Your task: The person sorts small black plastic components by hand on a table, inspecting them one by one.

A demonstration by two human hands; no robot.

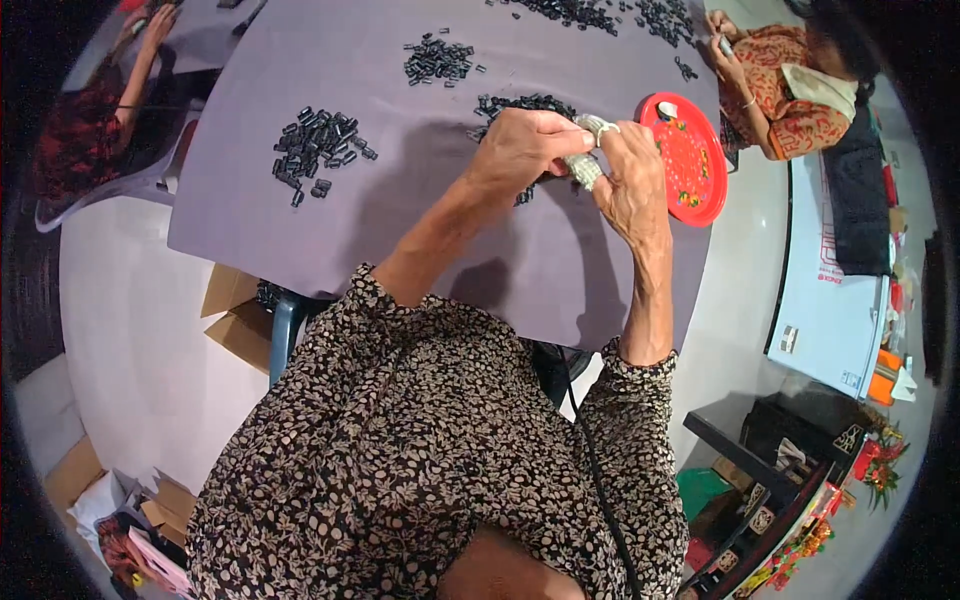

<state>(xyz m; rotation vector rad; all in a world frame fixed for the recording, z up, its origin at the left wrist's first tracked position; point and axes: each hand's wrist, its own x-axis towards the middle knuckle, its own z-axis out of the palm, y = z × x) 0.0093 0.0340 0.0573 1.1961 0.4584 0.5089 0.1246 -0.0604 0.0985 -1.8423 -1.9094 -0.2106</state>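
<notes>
1. Head view, step in hand: the left hand (522, 150) and right hand (636, 180) meet above the tabletop (250, 215), apparently adjusting a pale ribbed piece (583, 172) between them.
2. Head view, grip: the left thumb and fingers are pinched together at the pale piece; the right fingers curl around its far side, though how firmly, or whether it is worn on them, I cannot tell.
3. Head view, next move: it probably calls for a steady right hand while the left pinch tugs or smooths the piece.
4. Head view, materials: the piece looks soft and knitted. Short, glossy black pieces, seemingly hard and tube-like, lie in a left heap (318, 142), an upper heap (438, 60) and a heap partly behind the hands. The round red tray (680, 150), smooth and shiny with a raised rim, bears coloured decoration.
</notes>
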